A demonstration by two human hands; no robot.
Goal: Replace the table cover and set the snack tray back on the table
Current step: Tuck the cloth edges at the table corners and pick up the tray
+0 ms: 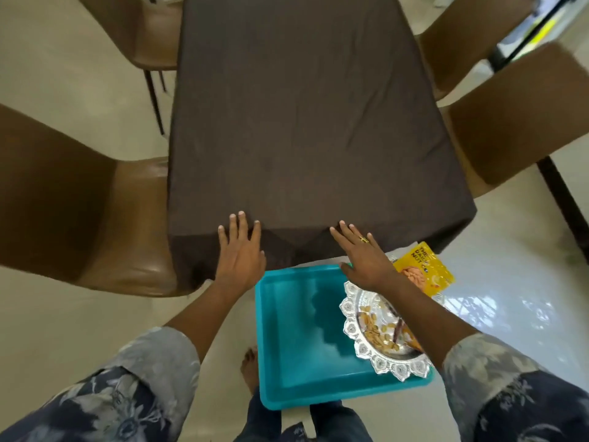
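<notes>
A dark brown table cover lies spread over the whole table and hangs down at the near end. My left hand rests flat on the cover's near edge with straight fingers. My right hand lies flat on the same edge further right, fingers straight, a ring on one finger. Below the hands, on the floor, sits a teal snack tray. A silver plate with nuts lies in the tray's right side, partly hidden by my right forearm. A yellow nut packet lies by the tray's far right corner.
Brown chairs stand on both sides of the table: one at the near left, one at the far left, one at the near right and one at the far right. My bare foot is beside the tray's left edge on the pale floor.
</notes>
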